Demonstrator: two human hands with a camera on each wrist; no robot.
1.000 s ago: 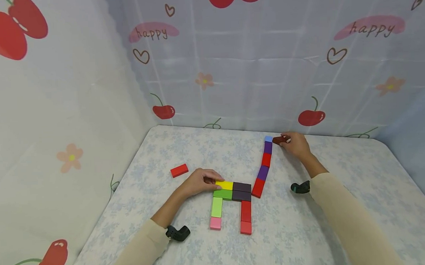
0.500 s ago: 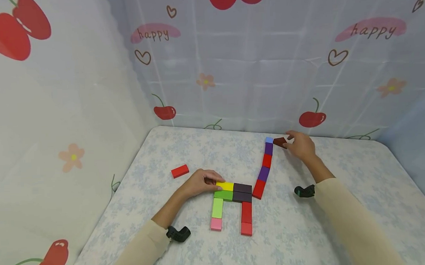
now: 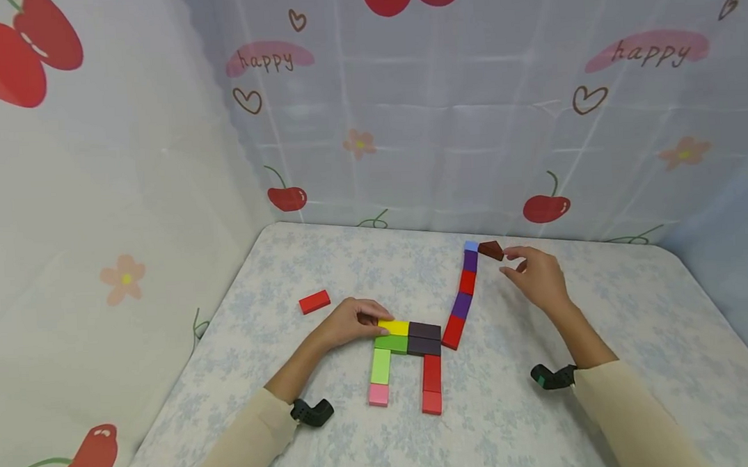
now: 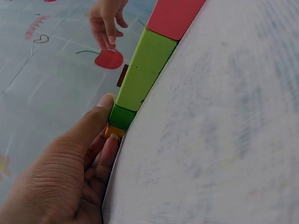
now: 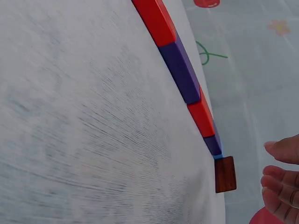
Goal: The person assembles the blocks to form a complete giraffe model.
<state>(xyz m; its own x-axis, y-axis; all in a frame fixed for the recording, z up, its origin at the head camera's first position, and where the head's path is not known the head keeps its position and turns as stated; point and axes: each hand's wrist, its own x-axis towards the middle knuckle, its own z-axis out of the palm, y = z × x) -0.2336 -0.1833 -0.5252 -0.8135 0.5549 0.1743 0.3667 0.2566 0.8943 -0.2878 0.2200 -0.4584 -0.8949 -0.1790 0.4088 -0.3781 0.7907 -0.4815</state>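
My left hand (image 3: pixel 353 321) pinches the left end of a yellow block (image 3: pixel 395 327) between thumb and fingers; in the left wrist view the thumb lies near the green block (image 4: pixel 122 116). My right hand (image 3: pixel 539 275) holds nothing, its thumb and fingers parted just right of a dark brown angled block (image 3: pixel 491 250). That block lies against the light blue block (image 3: pixel 471 246) topping a slanting line of purple and red blocks (image 3: pixel 461 304). Two black blocks (image 3: pixel 424 338) continue the yellow and green pair to the right.
A loose red block (image 3: pixel 315 302) lies left of the arrangement. Light green (image 3: pixel 381 366) and pink (image 3: pixel 377 394) blocks form one leg, red blocks (image 3: pixel 432 374) the other. A printed curtain (image 3: pixel 433 154) stands behind the table's far edge.
My right hand has let go of the brown block and drawn back to the right and nearer. The brown block stays beside the light blue one. My left hand has not moved.
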